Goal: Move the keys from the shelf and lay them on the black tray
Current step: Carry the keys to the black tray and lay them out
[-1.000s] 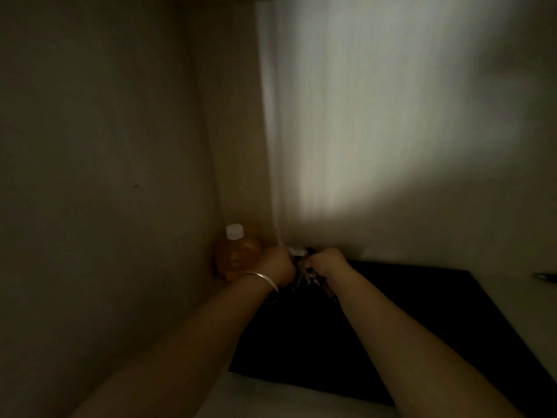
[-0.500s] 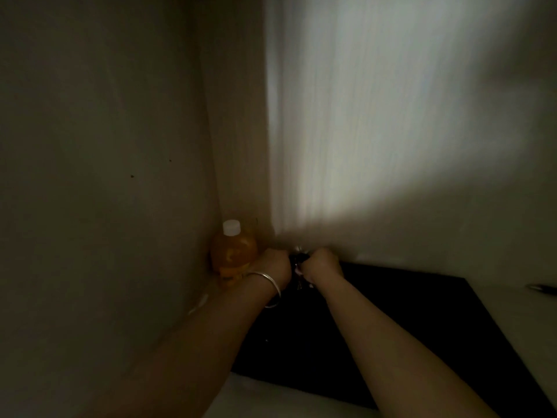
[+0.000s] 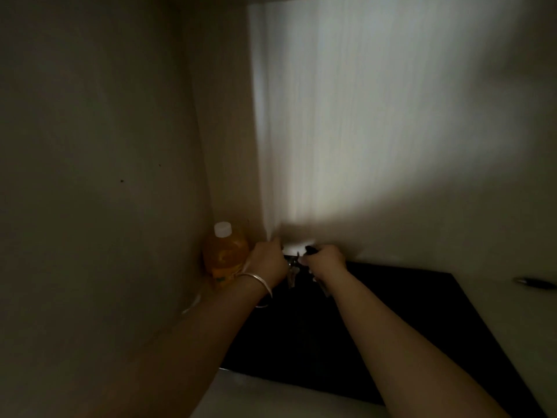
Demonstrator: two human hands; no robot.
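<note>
Silver metal keys (image 3: 291,271) are held a little higher and more plainly seen than half a second ago, dangling between both hands above the far edge of the flat black tray (image 3: 391,321). The pale table (image 3: 512,315) carrying the tray is dimly lit, boxed in by beige walls with one bright patch. The left hand (image 3: 268,262), with a thin silver bangle (image 3: 256,282) at the wrist, and the right hand (image 3: 327,262) are both curled shut, fingers pinching the key bunch. An orange plastic bottle with a white cap (image 3: 224,254) stands in the corner beside the left hand.
</note>
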